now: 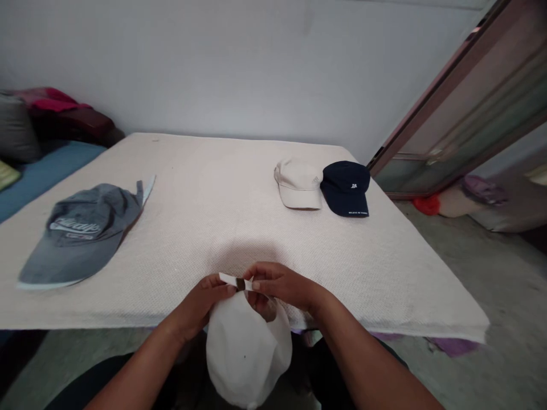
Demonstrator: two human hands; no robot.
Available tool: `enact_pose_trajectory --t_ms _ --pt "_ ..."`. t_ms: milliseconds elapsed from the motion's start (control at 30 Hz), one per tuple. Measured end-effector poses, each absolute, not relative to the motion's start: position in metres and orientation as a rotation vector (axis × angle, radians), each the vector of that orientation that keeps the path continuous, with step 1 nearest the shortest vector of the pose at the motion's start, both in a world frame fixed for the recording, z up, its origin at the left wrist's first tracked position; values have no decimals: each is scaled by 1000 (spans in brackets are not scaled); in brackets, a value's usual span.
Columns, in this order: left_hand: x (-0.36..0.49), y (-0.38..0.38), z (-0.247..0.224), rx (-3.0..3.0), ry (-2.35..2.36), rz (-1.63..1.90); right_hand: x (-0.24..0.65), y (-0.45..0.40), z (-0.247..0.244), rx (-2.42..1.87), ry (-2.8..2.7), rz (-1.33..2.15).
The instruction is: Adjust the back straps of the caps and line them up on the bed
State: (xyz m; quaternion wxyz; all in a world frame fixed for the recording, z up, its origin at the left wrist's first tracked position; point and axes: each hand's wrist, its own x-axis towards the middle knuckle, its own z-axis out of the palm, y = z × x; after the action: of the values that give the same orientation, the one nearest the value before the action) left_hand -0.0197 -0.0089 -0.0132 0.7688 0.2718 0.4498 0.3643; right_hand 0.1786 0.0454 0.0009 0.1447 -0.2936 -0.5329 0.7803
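Between my hands, at the table's near edge, is a white cap (243, 347) with its back opening turned away from me. Its white strap (228, 279) runs through a small dark buckle (240, 284). My left hand (209, 299) pinches the strap and cap edge just left of the buckle. On the other side, my right hand (280, 285) has thumb and fingers closed on the strap, some fingers reaching through the opening. The cap's brim is out of sight.
A grey cap (92, 228) with white lettering lies at the left of the cloth-covered table (205, 199). Toward the back right, a beige cap (299, 185) sits touching a navy cap (347, 188). A wall rises behind; a framed glass door (461, 102) stands at the right.
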Motion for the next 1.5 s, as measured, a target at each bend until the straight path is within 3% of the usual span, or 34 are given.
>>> enact_pose_trajectory --t_ms 333,933,1167,1367,1500 --pt "-18 -11 -16 508 1373 773 174 45 -5 -881 -1463 2251" --pt "-14 -14 -12 801 1181 699 166 44 -20 -1016 -1688 2093" --pt "-13 -15 -16 601 1032 735 165 45 -18 -945 -1631 2176" --pt "-32 -5 -10 252 1028 974 179 49 -1 -978 -1611 2153" --pt "-46 1 0 52 967 1029 187 51 0 -978 -1314 2189"
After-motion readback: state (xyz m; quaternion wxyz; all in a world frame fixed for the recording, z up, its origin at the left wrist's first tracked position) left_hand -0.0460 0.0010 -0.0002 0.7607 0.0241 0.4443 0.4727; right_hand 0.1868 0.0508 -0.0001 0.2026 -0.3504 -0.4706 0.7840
